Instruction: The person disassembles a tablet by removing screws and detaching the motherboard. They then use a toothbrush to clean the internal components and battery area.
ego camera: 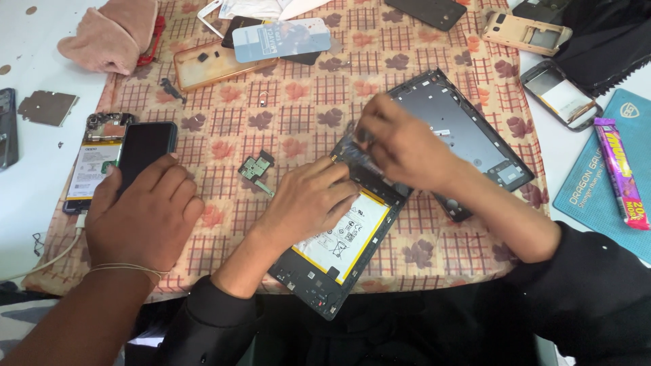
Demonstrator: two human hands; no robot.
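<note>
An opened black tablet (319, 281) with a white and yellow battery (346, 237) lies slantwise on a checked cloth (298, 102). My left hand (305, 200) presses down on its middle, fingers bent over the battery's top. My right hand (407, 146) pinches a dark foil strip (356, 152) at the tablet's upper end. The tablet's grey back cover (468, 125) lies just behind, partly under my right hand. A small green circuit board (256, 167) rests left of my left hand.
At the left, another person's hand (146, 217) grips a black phone (144, 146) beside an opened phone (91, 163). A pink cloth (108, 34), an orange case (210, 64), phone frames (525, 30), a teal mat (597, 183) and a purple candy bar (620, 169) lie around.
</note>
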